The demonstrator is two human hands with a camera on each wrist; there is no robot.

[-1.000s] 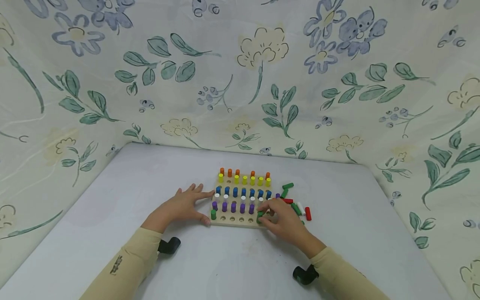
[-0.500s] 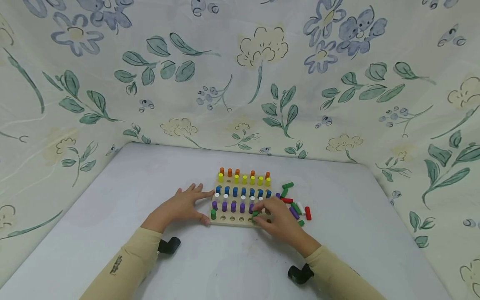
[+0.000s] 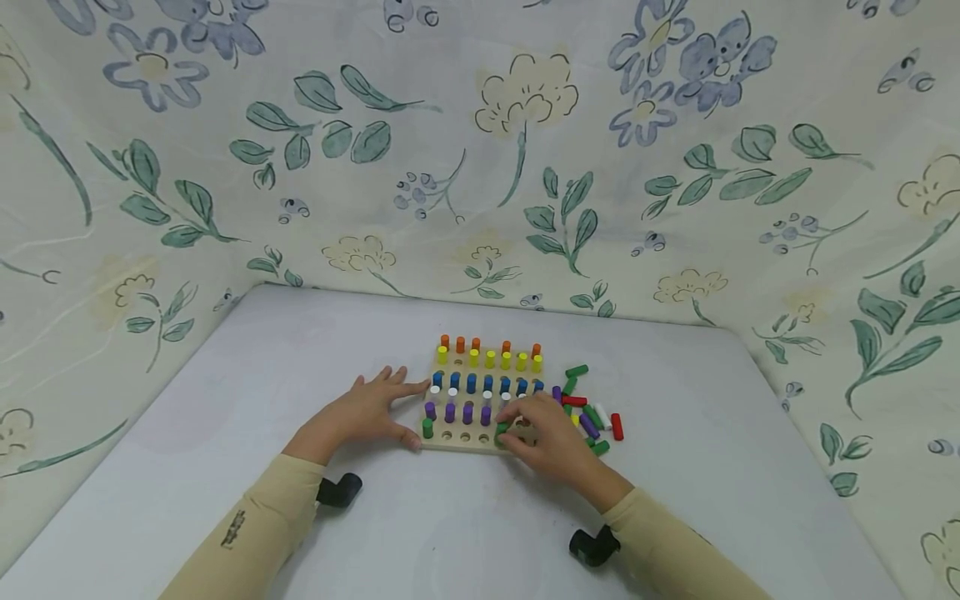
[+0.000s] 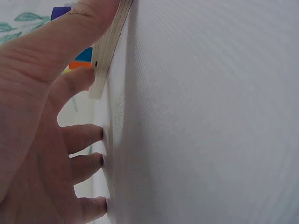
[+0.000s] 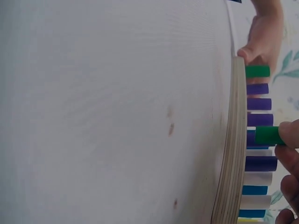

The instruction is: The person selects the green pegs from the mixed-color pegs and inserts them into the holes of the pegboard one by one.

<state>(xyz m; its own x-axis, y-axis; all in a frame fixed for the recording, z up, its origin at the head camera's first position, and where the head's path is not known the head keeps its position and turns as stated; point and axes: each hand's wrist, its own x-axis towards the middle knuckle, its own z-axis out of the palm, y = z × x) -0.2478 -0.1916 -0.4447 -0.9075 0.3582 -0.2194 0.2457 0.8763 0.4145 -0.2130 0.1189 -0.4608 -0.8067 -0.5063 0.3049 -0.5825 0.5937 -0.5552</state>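
Note:
A wooden pegboard (image 3: 457,446) lies on the table, with rows of orange, yellow, blue, white and purple pegs standing in it. One green peg (image 3: 427,428) stands at the left end of the front row, beside several bare holes. My right hand (image 3: 558,442) pinches another green peg (image 5: 267,135) between thumb and finger, upright over the front row; in the right wrist view its lower end is a little off the board's face. My left hand (image 3: 363,414) is spread on the table, with thumb and index finger at the board's left edge. The other fingertips (image 4: 98,160) press on the tabletop.
Loose pegs lie right of the board: green ones (image 3: 577,371), red ones (image 3: 617,427), a white one (image 3: 603,416) and purple ones (image 3: 588,426) among them. Black wrist mounts (image 3: 341,490) stick out at both sleeves. A floral cloth (image 3: 450,208) hangs behind the table.
My right hand has moved left along the front row with the green peg, uncovering more of the loose pegs. My left hand has stayed at the board's edge.

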